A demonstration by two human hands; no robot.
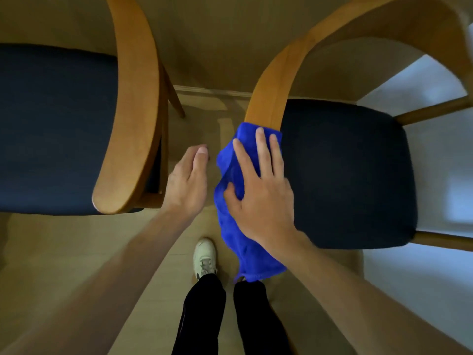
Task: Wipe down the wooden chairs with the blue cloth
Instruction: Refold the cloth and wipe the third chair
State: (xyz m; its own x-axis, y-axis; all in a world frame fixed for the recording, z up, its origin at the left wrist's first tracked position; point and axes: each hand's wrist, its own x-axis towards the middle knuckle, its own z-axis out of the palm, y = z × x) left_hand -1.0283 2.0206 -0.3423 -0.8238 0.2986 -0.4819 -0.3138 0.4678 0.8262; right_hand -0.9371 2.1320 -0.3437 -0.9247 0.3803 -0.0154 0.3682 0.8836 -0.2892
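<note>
Slippage is my main worry here. My right hand [261, 190] presses the bright blue fleecy cloth [230, 201] flat onto the near end of the curved honey-coloured wooden armrest [268, 98] of the chair at 2 o'clock, fingers straight and spread, thumb tucked into a fold. Nothing is truly gripped, so I judge the cloth could slide off the narrow rail toward 6 o'clock, where its loose tail hangs near my dark-trousered legs [204, 316]. My left hand [188, 180] hovers open and empty at 9 o'clock of the cloth, between the 2 chairs. The second wooden chair [128, 124], at 10 o'clock, could get skipped.
</note>
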